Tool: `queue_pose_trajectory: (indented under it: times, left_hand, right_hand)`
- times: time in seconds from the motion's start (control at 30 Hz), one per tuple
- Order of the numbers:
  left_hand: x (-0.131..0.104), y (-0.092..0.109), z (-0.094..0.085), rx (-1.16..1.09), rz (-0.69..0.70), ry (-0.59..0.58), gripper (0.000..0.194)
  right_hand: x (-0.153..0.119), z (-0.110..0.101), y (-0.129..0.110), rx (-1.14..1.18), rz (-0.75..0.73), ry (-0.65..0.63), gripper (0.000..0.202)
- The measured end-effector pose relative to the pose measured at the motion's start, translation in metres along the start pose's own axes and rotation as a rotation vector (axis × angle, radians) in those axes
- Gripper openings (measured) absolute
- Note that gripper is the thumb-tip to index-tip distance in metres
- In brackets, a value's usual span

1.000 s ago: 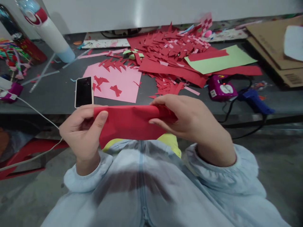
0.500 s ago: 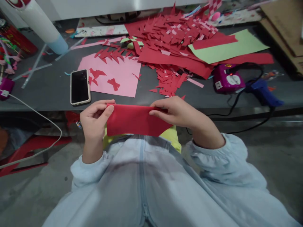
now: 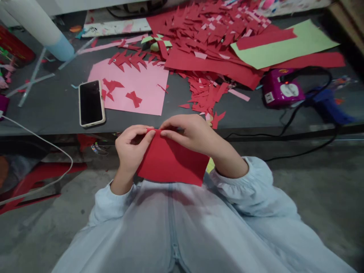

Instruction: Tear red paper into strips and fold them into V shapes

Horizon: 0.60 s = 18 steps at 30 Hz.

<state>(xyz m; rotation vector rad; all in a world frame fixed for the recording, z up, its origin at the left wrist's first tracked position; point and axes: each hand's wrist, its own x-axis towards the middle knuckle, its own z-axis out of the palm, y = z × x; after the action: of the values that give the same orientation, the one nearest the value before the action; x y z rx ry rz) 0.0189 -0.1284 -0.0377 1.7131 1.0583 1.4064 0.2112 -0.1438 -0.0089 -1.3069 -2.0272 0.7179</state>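
Observation:
A sheet of red paper [image 3: 176, 163] hangs in front of my jacket, just before the table edge. My left hand [image 3: 132, 146] pinches its top edge between thumb and fingers. Close beside it, my right hand [image 3: 192, 134] grips the same edge, thumb towards me and fingers behind. The fingertips behind the sheet are hidden. Beyond my hands a pink paper sheet [image 3: 142, 83] lies on the table, with red paper cutouts [image 3: 133, 99] on it. Small red paper scraps [image 3: 207, 94] are heaped to its right.
A phone [image 3: 91, 103] lies at the left of the dark table [image 3: 57, 117]. On the right are a purple box [image 3: 280, 91], a blue glue gun [image 3: 327, 106] and black cables. Green paper [image 3: 287, 45] and a large red scrap pile [image 3: 210, 26] lie further back. A white bottle [image 3: 42, 30] stands back left.
My hands have come closer together along the paper's top edge, the right moving left and the left moving right. The red sheet now shows taller below them. The view has shifted slightly.

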Motion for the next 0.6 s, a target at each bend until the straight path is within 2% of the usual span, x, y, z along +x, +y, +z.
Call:
queue_pose_trajectory:
  times: [0.1, 0.23, 0.33, 0.43, 0.6]
  left_hand:
    - [0.0006, 0.0, 0.0034, -0.032, -0.055, 0.001, 0.009]
    - [0.0028, -0.0009, 0.0021, -0.108, -0.264, 0.004, 0.023]
    - [0.005, -0.0024, -0.0015, -0.072, -0.338, -0.111, 0.022]
    - [0.0065, -0.0034, -0.0037, -0.027, -0.322, -0.187, 0.01]
    - [0.01, -0.0012, -0.0014, 0.001, -0.253, -0.204, 0.009]
  right_hand:
    - [0.0026, 0.0028, 0.003, 0.007, -0.009, 0.0, 0.018]
    - [0.0019, 0.005, 0.007, -0.013, -0.015, 0.004, 0.02]
    - [0.0002, 0.0053, 0.0083, -0.009, -0.029, 0.004, 0.018]
    - [-0.0007, 0.006, 0.0089, -0.002, -0.032, 0.004, 0.017]
    - [0.0002, 0.0102, 0.0095, 0.036, -0.037, 0.042, 0.017]
